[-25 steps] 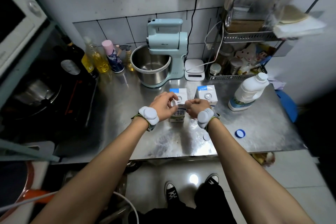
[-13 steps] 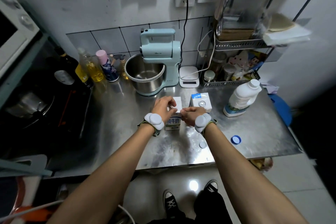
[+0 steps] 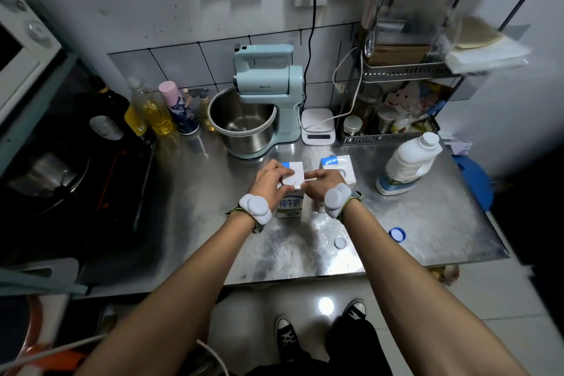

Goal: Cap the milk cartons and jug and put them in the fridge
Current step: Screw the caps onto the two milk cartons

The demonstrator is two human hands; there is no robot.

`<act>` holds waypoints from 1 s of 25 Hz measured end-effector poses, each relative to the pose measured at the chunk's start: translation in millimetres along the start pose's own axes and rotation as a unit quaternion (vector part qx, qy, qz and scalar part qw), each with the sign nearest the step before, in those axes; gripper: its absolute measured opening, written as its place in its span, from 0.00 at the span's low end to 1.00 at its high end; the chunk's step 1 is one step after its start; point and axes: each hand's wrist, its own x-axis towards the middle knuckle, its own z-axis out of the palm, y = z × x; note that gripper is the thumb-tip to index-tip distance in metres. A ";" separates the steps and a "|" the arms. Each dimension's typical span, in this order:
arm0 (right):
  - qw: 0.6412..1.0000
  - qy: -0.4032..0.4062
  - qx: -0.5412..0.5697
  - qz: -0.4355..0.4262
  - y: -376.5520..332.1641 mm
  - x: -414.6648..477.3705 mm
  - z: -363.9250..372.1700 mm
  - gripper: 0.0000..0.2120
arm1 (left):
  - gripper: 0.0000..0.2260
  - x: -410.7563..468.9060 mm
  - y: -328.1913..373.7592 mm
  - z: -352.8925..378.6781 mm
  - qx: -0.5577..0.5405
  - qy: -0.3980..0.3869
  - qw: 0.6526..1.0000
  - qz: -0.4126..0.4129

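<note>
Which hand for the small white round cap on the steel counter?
The right hand: the small white round cap lies beside the right forearm, right of the white milk carton both hands hold; the left hand would likely cross over.

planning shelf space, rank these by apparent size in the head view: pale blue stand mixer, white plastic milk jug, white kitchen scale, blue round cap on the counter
1. pale blue stand mixer
2. white plastic milk jug
3. white kitchen scale
4. blue round cap, smallest though nearest the camera
</note>
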 end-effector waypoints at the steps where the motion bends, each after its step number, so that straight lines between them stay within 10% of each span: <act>1: 1.000 -0.003 0.002 0.000 -0.4 0.9 -0.3 0.09 | 0.16 0.8 1.2 -0.5 0.004 -0.006 1.000 0.004; 25: 1.000 -0.007 0.000 -0.013 0.2 4.1 -5.7 0.06 | 0.15 12.7 11.1 -9.4 0.101 -0.077 0.992 0.002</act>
